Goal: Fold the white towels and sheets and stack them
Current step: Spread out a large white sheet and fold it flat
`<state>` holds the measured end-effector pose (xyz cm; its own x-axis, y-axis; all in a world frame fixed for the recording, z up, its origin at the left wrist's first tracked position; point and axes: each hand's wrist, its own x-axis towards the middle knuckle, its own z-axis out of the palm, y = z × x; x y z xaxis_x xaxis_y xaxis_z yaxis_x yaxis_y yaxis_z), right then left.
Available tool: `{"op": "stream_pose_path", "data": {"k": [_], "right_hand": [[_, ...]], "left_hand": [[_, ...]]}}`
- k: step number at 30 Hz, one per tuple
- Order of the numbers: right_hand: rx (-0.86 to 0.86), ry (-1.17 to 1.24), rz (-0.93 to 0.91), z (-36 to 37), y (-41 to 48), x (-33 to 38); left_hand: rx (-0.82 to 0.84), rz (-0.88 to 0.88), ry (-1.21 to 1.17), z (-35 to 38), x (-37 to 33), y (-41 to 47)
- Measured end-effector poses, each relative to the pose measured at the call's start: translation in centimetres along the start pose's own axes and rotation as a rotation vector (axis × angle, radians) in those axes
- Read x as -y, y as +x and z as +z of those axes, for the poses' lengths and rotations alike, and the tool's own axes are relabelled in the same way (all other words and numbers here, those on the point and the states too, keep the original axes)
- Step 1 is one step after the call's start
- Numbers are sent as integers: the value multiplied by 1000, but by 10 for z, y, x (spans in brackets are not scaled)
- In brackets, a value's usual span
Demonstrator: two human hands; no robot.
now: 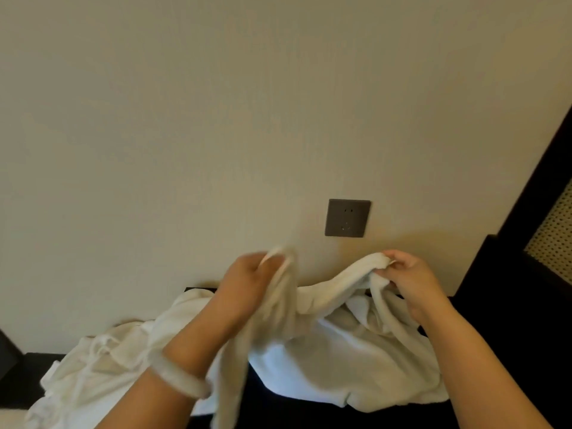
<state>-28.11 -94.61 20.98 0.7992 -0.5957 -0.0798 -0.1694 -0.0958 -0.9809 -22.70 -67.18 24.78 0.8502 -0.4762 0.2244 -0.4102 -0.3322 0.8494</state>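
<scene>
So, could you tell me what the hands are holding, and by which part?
The left hand grips a bunched end of the towel; the right hand pinches its top edge further along, so it sags between them.

Soft white terry-cloth towel [337, 305], matt dark tabletop [309, 410] beneath it, matt grey plastic socket [347, 218] above the towel, matt cream wall [216, 119]
</scene>
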Motion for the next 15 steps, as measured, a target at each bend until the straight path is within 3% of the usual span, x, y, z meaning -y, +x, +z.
{"op": "stream_pose_path", "data": {"k": [3,5,11,13,15], "right_hand": [[-32,41,-43,-3,-12,8],[-78,18,-78,-9,-20,6],[-231,-225,-107,-18,-46,-37],[-226,-280,-69,-12,-53,-60],[-205,-289,-15,-3,-60,-83]], "left_hand": [[-35,115,-186,28,-59,38],[-58,100,17,50,-61,58],[117,-425,555,86,54,35],[34,-325,681,95,77,11],[26,-95,516,108,88,-13]]}}
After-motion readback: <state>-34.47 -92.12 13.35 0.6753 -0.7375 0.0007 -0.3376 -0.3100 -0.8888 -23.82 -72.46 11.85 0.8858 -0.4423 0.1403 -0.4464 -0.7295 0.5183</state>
